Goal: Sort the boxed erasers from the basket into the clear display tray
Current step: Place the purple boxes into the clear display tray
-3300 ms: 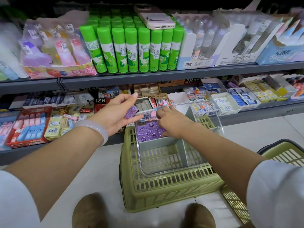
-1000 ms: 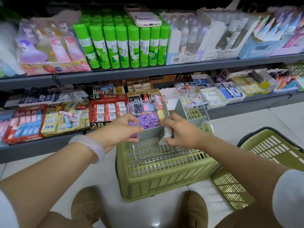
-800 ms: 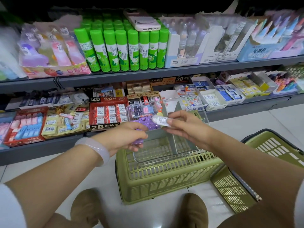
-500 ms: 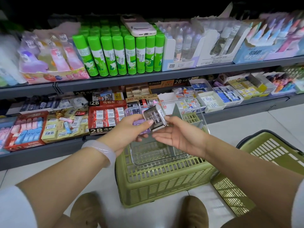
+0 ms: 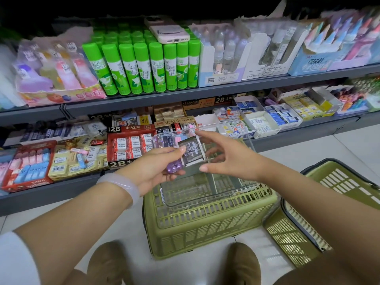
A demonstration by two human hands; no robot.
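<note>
Left hand [image 5: 158, 167] grip pinches dark boxed eraser [image 5: 191, 152] plus purple one [image 5: 174, 168]; right hand [image 5: 224, 159] released. Light, stiff cardboard; hold by edges.

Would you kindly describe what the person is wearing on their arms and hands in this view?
Both forearms are bare, with short white sleeves showing at the lower corners, the left sleeve more clearly than the right. The left wrist carries a smooth, pale, translucent bangle. Neither the left hand nor the right hand has gloves or visible rings.
</note>
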